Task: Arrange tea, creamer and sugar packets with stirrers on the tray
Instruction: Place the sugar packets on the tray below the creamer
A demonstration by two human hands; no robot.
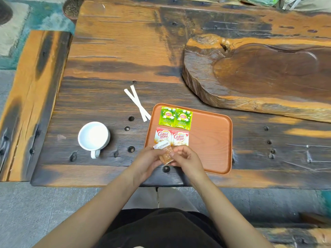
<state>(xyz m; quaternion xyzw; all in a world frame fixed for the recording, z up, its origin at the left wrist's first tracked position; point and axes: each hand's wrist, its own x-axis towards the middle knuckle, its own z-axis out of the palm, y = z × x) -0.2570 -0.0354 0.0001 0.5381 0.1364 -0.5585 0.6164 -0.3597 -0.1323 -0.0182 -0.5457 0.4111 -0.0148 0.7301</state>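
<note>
Just below frame centre, both hands, left hand (146,161) and right hand (186,158), have fingers clamped on the sugar packets (164,152) over the tray's (211,140) lower-left corner. Best separate them and lay them flat, side by side, below the creamer packets (171,137), edges aligned.

Your left hand (146,161) and right hand (184,158) pinch sugar packets (165,153) over the tray (211,140); stirrers (138,102) lie beside it.
</note>
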